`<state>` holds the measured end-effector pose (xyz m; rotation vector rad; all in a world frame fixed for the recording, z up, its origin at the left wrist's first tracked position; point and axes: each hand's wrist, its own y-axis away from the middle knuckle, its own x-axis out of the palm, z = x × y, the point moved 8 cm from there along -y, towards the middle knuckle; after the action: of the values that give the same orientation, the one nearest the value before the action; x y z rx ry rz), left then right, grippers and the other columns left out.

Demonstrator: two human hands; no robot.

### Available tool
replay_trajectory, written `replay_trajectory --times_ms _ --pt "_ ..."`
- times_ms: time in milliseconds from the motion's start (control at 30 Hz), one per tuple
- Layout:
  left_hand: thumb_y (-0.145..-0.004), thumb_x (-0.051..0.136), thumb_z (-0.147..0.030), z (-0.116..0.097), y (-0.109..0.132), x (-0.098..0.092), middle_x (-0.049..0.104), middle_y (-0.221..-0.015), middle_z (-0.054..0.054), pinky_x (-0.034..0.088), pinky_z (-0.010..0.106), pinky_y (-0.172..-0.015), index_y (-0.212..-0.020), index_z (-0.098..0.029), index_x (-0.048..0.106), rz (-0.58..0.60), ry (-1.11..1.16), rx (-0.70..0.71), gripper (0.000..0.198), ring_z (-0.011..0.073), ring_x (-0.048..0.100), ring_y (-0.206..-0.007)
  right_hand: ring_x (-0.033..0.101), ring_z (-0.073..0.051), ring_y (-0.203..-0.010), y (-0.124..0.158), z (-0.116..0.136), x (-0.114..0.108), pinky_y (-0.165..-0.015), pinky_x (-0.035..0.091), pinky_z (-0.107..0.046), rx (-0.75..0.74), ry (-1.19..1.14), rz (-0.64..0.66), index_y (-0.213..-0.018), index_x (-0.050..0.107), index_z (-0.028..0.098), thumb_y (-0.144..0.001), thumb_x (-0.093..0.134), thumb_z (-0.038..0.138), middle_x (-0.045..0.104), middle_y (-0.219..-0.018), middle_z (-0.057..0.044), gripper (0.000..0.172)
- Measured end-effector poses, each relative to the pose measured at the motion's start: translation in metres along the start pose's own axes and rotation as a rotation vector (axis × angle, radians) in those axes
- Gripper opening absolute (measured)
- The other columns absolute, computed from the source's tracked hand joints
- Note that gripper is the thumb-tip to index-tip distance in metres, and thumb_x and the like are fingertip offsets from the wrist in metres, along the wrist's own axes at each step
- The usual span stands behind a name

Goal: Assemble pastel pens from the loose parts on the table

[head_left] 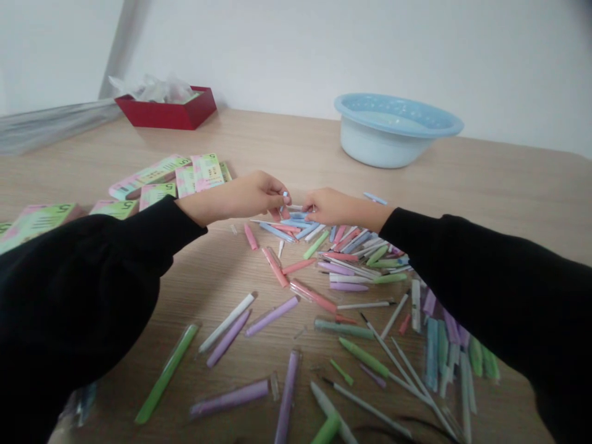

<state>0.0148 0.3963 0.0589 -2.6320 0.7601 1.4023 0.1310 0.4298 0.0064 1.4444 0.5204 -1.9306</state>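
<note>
My left hand (271, 196) is pinched around a small light-blue pen part (285, 193), whose end shows between thumb and fingers. Close beside it, my right hand (321, 206) has its fingertips pressed together over the far end of the pile; whatever they grip is too small to make out. Light-blue pen parts (300, 223) lie right under both hands. A coral pen barrel (275, 267) and a coral tip piece (250, 237) rest nearer to me. To the right, slim pen refills (351, 265) are heaped with coloured barrels.
Boxes with a "5" on them (207, 171) stand at the left. Behind them is a red tray (166, 114) with clear plastic bags. A light-blue basin (393, 132) stands at the back right. Loose purple barrels (272, 316) and a green barrel (166, 373) lie in front.
</note>
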Motion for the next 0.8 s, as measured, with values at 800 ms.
replay_trajectory --times_ms 800 --pt "-0.097 0.064 -0.034 -0.018 0.084 0.013 0.028 -0.052 -0.007 0.028 0.02 -0.045 -0.058 -0.018 0.053 -0.2 1.067 0.15 0.044 0.0086 0.024 -0.047 0.068 -0.015 -0.082 0.052 0.063 -0.026 -0.081 0.053 -0.03 -0.032 -0.817 -0.063 -0.099 0.074 0.016 -0.092 0.065 0.029 0.077 -0.093 -0.005 0.017"
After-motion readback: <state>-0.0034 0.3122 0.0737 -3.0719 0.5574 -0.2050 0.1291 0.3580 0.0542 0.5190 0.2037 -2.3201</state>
